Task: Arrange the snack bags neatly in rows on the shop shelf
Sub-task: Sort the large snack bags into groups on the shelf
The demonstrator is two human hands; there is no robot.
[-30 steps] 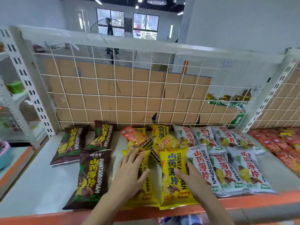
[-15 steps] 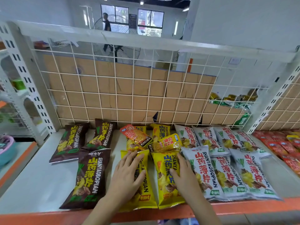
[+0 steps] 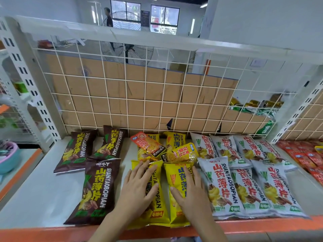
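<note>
Middle bags [image 3: 174, 175]: on the shelf [image 3: 35, 198] front
Left bags [image 3: 95, 189]: left of the middle bags
Right bags [image 3: 244, 186]: right of the middle bags
Small packets [image 3: 148, 145]: behind the middle bags

Two bare hands: left hand [image 3: 138, 187], right hand [image 3: 190, 194]. Slender fingers [image 3: 142, 169], smooth knuckles. Nails [image 3: 172, 189] short, trimmed close to tips; nail colour hard to tell. Left forearm [image 3: 108, 226], right forearm [image 3: 212, 228] bare as far as frame shows. Rest of body out of view.

Both forearms reach forward from the near edge. The left hand [image 3: 138, 186] and right hand [image 3: 191, 191] lie flat, palms down, fingers straight and slightly spread.
</note>
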